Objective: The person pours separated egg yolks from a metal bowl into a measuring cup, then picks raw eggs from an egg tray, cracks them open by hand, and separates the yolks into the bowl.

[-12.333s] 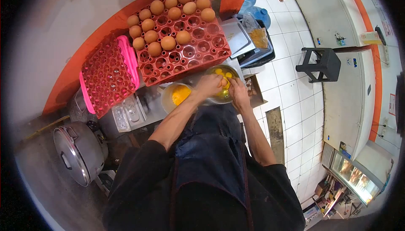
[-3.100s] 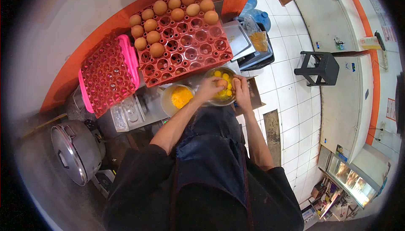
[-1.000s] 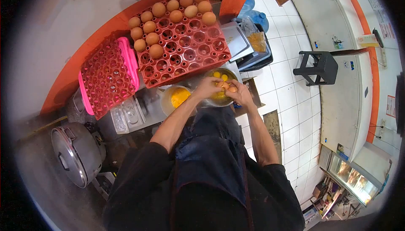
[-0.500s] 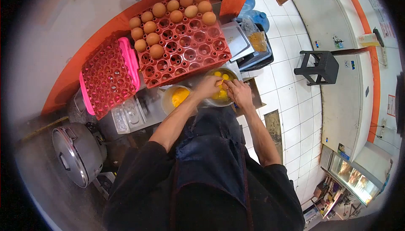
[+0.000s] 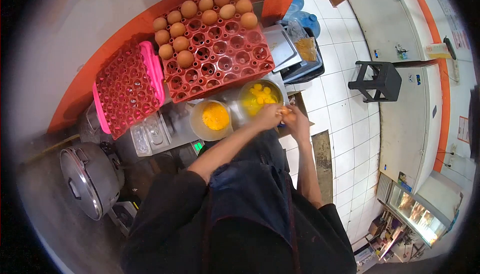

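Several yolks and clear egg white lie in a metal bowl (image 5: 245,105). My left hand (image 5: 270,117) is closed at the bowl's near right edge, its fingertips against the orange-brown eggshell (image 5: 287,114). Around that shell my right hand (image 5: 298,124) is closed, just outside the rim. How the shell is split between the hands is hard to make out. To the left stands a pale container (image 5: 198,127) with an orange-yellow mixture (image 5: 216,116). Behind, a red egg tray (image 5: 220,49) holds several brown eggs (image 5: 209,17) along its far and left parts.
A second red tray (image 5: 125,91) leans on a pink one (image 5: 152,71) at the left. Clear lids (image 5: 150,136) lie near a large lidded pot (image 5: 92,181). An open cardboard box (image 5: 302,116) is below the bowl's right side. A black stool (image 5: 382,82) stands on the tiled floor.
Both hands have moved from over the bowl to its near right edge, with the shell between them. The bowl's contents are now more exposed.
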{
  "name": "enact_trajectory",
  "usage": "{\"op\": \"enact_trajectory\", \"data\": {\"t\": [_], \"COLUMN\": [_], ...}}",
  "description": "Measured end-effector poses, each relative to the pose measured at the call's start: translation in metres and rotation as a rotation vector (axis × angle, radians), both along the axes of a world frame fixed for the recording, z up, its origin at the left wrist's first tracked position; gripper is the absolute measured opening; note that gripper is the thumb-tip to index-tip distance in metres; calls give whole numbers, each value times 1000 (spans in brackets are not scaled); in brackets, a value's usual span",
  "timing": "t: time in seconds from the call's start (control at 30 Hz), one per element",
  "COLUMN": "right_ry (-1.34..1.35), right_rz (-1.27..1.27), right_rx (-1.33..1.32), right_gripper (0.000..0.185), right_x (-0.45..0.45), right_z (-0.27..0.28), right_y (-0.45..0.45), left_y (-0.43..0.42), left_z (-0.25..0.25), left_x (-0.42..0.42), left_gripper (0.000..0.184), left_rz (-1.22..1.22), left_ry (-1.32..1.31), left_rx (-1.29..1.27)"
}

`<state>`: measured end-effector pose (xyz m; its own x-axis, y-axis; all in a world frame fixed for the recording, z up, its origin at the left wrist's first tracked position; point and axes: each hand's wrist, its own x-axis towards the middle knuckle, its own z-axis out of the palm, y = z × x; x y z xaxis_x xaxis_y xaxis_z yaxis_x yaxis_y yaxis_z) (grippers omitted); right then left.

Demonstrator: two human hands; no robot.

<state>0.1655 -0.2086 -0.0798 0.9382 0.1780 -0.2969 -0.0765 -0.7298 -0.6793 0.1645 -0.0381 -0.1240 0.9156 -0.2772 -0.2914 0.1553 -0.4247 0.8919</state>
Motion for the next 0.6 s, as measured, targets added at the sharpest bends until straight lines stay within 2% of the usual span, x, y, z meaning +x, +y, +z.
{"op": "enact_trajectory", "data": {"t": [0.03,0.1,0.13,0.2,0.23,0.37,0.43,0.5,0.6], "right_ry": [3,-22,-19,87,120,149,145,109,13], "right_rz": [3,-89,-94,-137,-157,-308,-304,-273,-193], "right_rx": [-4,15,10,-141,-140,-124,-101,-51,107], "right_gripper": [50,54,54,57,58,52,50,48,48], "right_x": [-5,-10,-11,-11,-10,-9,-5,-6,-7], "right_z": [4,14,21,34,38,46,51,53,21], "right_y": [-15,-42,-50,-65,-72,-72,-60,-44,-30], "left_y": [-17,-44,-51,-61,-59,-23,5,38,99], "left_z": [0,1,4,13,24,80,119,158,225], "left_x": [-5,-13,-13,-12,-8,7,11,12,15], "left_gripper": [44,56,56,61,53,43,35,32,26], "left_rz": [3,21,18,-43,-50,-159,6,119,534], "left_ry": [3,-339,-335,-241,-206,-150,-303,-369,-278], "left_rx": [-4,-159,-165,32,75,4,-89,7,-39]}}
